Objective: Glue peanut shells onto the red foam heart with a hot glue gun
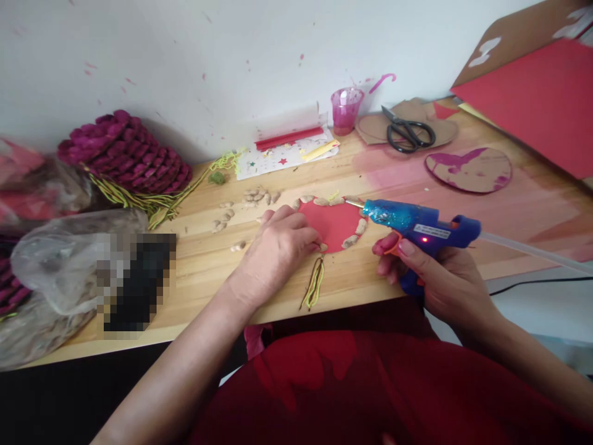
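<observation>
On the wooden table lies a red round card, with peanuts in their shells set along parts of its edge. My left hand reaches over the card's left side, its fingers pinched on a peanut at the near edge. Part of the card is hidden under that hand. In my right hand is a blue glue gun, its red light on and its nozzle close to the card's upper right rim. A clear glue stick sticks out of its back.
Loose peanuts lie left of the card, and a yarn loop in front. Magenta stacked pieces and plastic bags fill the left. Behind stand a pink-stained cup and scissors on cardboard. Red sheets lean right.
</observation>
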{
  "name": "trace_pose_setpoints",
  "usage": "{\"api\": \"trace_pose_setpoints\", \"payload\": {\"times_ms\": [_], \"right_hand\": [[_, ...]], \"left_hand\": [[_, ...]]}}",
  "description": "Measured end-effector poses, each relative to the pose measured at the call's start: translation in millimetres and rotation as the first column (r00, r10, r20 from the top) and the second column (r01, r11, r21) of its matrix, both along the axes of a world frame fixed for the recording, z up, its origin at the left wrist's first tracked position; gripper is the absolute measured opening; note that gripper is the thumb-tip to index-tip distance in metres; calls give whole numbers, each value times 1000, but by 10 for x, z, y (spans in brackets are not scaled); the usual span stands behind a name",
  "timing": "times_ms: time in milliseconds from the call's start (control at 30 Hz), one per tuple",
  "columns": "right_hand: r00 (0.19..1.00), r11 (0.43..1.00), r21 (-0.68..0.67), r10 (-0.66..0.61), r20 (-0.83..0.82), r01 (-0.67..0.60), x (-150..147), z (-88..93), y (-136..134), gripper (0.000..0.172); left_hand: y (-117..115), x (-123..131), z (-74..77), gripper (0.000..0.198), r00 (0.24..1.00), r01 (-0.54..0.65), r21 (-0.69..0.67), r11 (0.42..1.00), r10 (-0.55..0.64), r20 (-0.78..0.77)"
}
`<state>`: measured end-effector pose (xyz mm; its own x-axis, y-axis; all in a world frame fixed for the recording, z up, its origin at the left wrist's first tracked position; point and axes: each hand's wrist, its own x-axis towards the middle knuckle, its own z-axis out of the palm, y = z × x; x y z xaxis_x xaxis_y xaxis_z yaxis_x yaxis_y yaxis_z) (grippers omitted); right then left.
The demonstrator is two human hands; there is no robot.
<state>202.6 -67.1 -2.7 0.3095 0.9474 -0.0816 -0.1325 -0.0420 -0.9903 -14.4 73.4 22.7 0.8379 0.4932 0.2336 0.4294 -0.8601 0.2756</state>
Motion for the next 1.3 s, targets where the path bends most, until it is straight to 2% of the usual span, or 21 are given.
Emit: {"api": "trace_pose_setpoints", "payload": {"times_ms": [267, 567, 800, 933, 1000, 1033, 1067, 1100, 1167, 1200, 1233, 1300], "right_hand": [[1000, 1000, -2, -2, -10, 2, -15, 5, 6, 19], [1000, 1000, 25, 15, 26, -16, -3, -22, 11, 20], [998, 999, 33, 5, 64, -7, -18, -44, 19, 21], [997, 998, 56, 9, 72, -13, -10, -75, 7, 21], [999, 996, 92, 17, 51, -22, 5, -96, -1, 21], [999, 994, 111, 20, 38, -25, 11, -102, -7, 22], [999, 992, 124, 25, 28, -28, 12, -102, -13, 23], [999, 991, 127, 29, 26, -32, 6, -91, -23, 24], [998, 993, 99, 55, 36, -58, -32, -37, -54, 27], [996, 994, 80, 75, 48, -79, -66, 5, -76, 27], [992, 992, 63, 110, 57, -113, -108, 56, -104, 27], [979, 980, 68, 178, 102, -186, -205, 170, -168, 28]], "left_hand": [[-5, 15, 31, 18, 999, 8, -11, 1000, -8, -39], [18, 31, 47, 18, 997, 42, 59, 997, -39, -61], [46, 54, 64, 20, 993, 108, -16, 994, -109, -42], [-11, 50, 36, 18, 1000, 27, -10, 1000, -27, -10], [-61, 23, 24, 13, 990, -53, -127, 991, 68, 123], [-88, 1, 22, 10, 970, -83, -249, 965, 136, 203], [-115, -27, 23, 6, 938, -90, -404, 910, 214, 273], [-142, -58, 26, 5, 897, -68, -569, 819, 300, 324], [-194, -126, 33, 17, 806, 49, -827, 561, 467, 364], [-218, -160, 35, 23, 760, 126, -894, 430, 537, 365], [-241, -191, 35, 27, 715, 200, -925, 323, 598, 363], [-284, -242, 27, 31, 639, 311, -933, 179, 688, 345]]}}
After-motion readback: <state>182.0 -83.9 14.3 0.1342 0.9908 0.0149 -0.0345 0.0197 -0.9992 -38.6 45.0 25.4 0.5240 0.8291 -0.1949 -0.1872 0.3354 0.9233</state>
